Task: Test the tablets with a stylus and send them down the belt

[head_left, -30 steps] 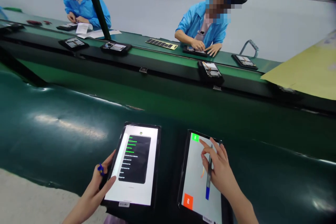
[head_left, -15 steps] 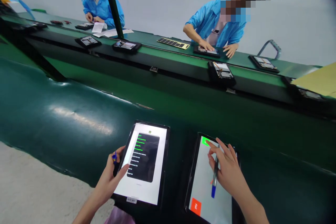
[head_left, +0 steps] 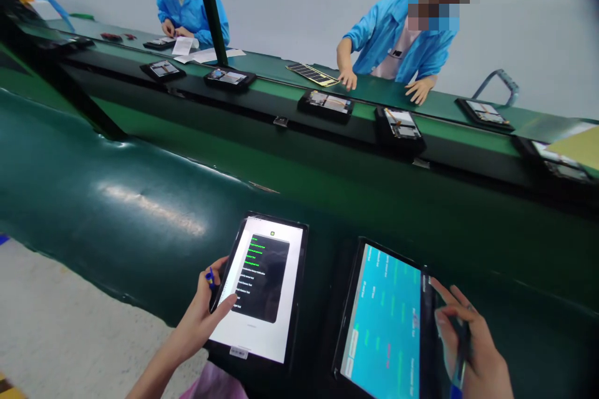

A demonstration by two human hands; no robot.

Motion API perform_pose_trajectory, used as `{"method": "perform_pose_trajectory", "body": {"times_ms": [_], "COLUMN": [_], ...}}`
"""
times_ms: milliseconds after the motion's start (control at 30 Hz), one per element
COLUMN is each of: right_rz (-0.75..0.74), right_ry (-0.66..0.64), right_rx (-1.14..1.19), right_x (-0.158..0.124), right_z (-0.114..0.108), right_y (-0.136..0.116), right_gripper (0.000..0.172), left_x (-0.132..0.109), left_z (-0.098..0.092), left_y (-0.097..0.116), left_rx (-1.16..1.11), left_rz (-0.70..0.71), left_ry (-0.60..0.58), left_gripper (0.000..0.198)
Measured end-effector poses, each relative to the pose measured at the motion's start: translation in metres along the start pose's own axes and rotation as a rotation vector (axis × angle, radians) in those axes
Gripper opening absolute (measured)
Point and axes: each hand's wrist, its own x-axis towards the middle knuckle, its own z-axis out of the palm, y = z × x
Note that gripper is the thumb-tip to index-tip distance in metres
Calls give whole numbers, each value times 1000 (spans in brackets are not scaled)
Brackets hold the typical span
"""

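The left hand [head_left: 206,312] grips the left tablet [head_left: 262,290] by its edge; the right hand [head_left: 468,349], closed on a pen [head_left: 461,358], rests beside the blue tablet [head_left: 386,324].

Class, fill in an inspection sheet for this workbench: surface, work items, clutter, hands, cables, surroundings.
Surface: dark green belt, glossy.
Work items: left tablet shows a dark list; right tablet shows a cyan screen.
Clutter: opened devices and papers on the far line.
Hands: left hand grips the left tablet's edge; right hand holds a pen beside the right tablet.
Cables: nothing seen.
Surroundings: two people in blue coats opposite.
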Motion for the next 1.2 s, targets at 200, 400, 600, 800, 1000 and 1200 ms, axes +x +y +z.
{"method": "perform_pose_trajectory", "body": {"times_ms": [200,400,600,800,1000,1200], "right_rz": [42,61,-139,-322,-430,-261], "right_ry": [120,180,110,-41,-166,14], "right_rx": [53,72,-32,-182,-204,-113], "right_x": [-12,-25,-36,-16,-1,-31], "right_z": [-4,-1,4,20,37,18], "right_y": [-4,-2,-9,-23,-19,-16], "right_gripper": [28,24,15,12,11,23], "left_x": [2,-3,-2,-2,-1,-6], "left_z": [2,-4,-6,0,-4,-12], "left_y": [-5,-1,-1,10,3,7], "left_rx": [10,-45,-114,-143,-54,-76], "left_rz": [33,65,7,22,54,52], "left_ry": [24,5,-28,-8,-42,-106], "left_gripper": [42,27,44,25,34,18]}}
